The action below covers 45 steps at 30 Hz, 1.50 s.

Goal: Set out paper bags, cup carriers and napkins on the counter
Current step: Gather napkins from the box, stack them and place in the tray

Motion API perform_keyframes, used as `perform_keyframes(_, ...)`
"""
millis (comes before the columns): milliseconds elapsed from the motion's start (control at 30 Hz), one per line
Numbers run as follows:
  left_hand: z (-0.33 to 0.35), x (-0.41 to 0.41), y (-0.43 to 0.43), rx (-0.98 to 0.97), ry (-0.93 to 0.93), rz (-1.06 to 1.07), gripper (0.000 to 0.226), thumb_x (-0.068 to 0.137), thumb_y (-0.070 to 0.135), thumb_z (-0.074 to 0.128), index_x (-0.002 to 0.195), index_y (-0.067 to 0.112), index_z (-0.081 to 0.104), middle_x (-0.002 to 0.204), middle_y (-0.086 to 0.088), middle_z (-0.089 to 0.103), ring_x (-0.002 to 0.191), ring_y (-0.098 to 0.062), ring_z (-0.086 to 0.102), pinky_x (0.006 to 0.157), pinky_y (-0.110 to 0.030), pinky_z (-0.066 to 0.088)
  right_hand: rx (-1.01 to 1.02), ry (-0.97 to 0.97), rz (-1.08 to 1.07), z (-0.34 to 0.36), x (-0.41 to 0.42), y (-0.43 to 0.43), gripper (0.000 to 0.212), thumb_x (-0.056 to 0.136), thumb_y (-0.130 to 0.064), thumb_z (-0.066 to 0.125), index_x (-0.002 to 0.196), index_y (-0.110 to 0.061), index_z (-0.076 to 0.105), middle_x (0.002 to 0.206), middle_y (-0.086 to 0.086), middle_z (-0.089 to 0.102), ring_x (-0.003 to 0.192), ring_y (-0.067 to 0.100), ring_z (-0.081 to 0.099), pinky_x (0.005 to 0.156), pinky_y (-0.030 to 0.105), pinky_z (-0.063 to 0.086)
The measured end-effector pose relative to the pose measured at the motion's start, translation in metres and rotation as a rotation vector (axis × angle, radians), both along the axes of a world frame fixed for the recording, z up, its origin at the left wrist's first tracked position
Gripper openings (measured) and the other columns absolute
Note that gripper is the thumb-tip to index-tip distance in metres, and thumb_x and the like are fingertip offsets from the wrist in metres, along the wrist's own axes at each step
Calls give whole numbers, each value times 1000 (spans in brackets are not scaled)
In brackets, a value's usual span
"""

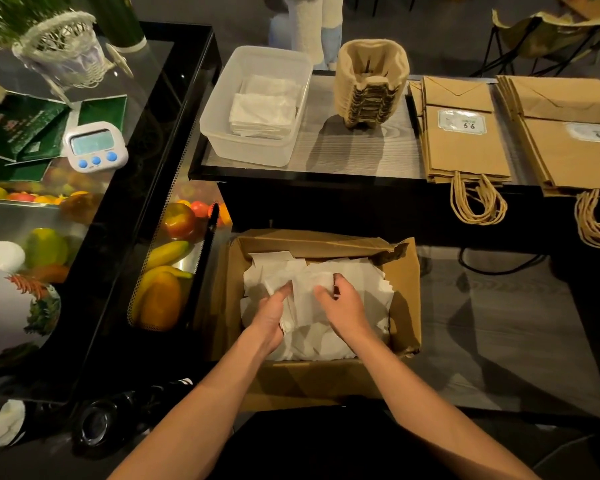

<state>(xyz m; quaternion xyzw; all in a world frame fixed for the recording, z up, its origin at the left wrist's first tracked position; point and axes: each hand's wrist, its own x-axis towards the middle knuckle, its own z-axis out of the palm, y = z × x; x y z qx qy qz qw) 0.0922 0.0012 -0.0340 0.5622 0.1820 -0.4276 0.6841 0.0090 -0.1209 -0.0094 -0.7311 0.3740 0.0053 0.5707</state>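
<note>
Far left of both grips, a white timer [96,145] stands on a dark glass case, with fruit [177,220] showing below it. Up and left of the left grip, a clear plastic tub [219,109] sits on the counter [354,150] with folded napkins [264,109] lying inside it.

The left grip [272,315] reaches into an open cardboard box [406,271] below the counter's edge. Its thumb and fingers are closed on a small stack of the loose napkins [361,282] that fill the box. Just to its right, the right grip [343,306] has its fingers curled, pinching the edge of a napkin from the same heap. The 2 grips are close together but apart.

Straight above the right grip, a nested stack of cup carriers [371,84] stands on the counter. Up and right of it lie 2 flat stacks of paper bags [465,143], side by side, their twisted handles hanging over the near edge.
</note>
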Motion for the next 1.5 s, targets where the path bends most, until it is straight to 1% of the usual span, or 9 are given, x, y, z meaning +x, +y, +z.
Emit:
perform_keyframes(200, 2, 1, 1, -9, -3, 18, 25, 103, 27, 59, 120, 13, 72, 113, -13, 76, 108, -35, 72, 99, -57, 54, 226, -99, 34, 7, 4, -4, 28, 98, -26, 65, 125, -23, 58, 126, -5, 57, 113, 15, 60, 86, 28, 57)
perform_keyframes(333, 6, -1, 0, -21, 7, -20, 33, 100, 27, 63, 128, 9, 68, 118, -18, 74, 111, -39, 70, 103, -62, 50, 134, 14, 35, 6, 7, -1, 19, 100, -29, 60, 118, -21, 60, 111, -3, 67, 98, 12, 64, 69, 20, 49)
perform_keyframes(600, 15, -3, 5, -139, 75, -26, 69, 92, 72, 47, 134, 21, 64, 129, -17, 69, 122, -38, 64, 110, -56, 45, 375, -161, -94, 14, 7, -6, 21, 99, -13, 65, 113, -28, 57, 104, -12, 69, 85, -4, 68, 62, 10, 51)
perform_keyframes(733, 18, -8, 3, -254, 153, -41, 85, 86, 80, 38, 139, 18, 60, 136, -21, 64, 128, -41, 59, 113, -64, 39, 139, -83, 34, 11, 13, 6, 30, 98, -19, 65, 128, -22, 58, 117, -8, 68, 106, 10, 67, 65, 7, 49)
perform_keyframes(867, 17, -10, 1, -214, 135, -78, 61, 90, 49, 65, 137, 9, 62, 131, -24, 66, 126, -43, 61, 113, -61, 40, 22, -51, 73, 7, 10, 13, 45, 99, -23, 64, 141, -26, 48, 125, -13, 57, 116, 6, 55, 79, 1, 44)
perform_keyframes(967, 13, -8, -1, -138, 145, -73, 47, 97, 33, 63, 134, 4, 62, 120, -25, 71, 114, -41, 67, 104, -54, 50, -153, 74, 262, 3, 11, 13, 59, 101, -34, 58, 155, -27, 35, 155, 0, 44, 140, 22, 44, 108, 31, 41)
perform_keyframes(1167, 5, 0, 0, -85, 228, 29, 30, 99, 26, 60, 118, 4, 69, 105, -17, 76, 92, -32, 73, 95, -49, 53, -227, 129, -35, -20, -6, -21, 40, 102, -29, 58, 141, -26, 49, 138, -1, 52, 126, 19, 52, 94, 30, 46)
perform_keyframes(1300, -6, 5, 2, 3, 227, 29, 22, 98, 18, 61, 114, 5, 70, 93, -12, 79, 87, -26, 75, 82, -42, 57, -302, 464, 274, -41, -6, -44, 47, 101, -29, 58, 145, -22, 44, 149, 5, 44, 138, 28, 40, 109, 43, 42)
perform_keyframes(1500, -17, 7, 11, 1, 240, 51, 19, 102, 21, 57, 110, 10, 70, 104, -14, 78, 101, -33, 70, 104, -52, 50, -489, 471, 498, -57, 3, -34, 64, 99, -45, 57, 153, -20, 34, 157, 9, 35, 146, 32, 28, 121, 43, 23)
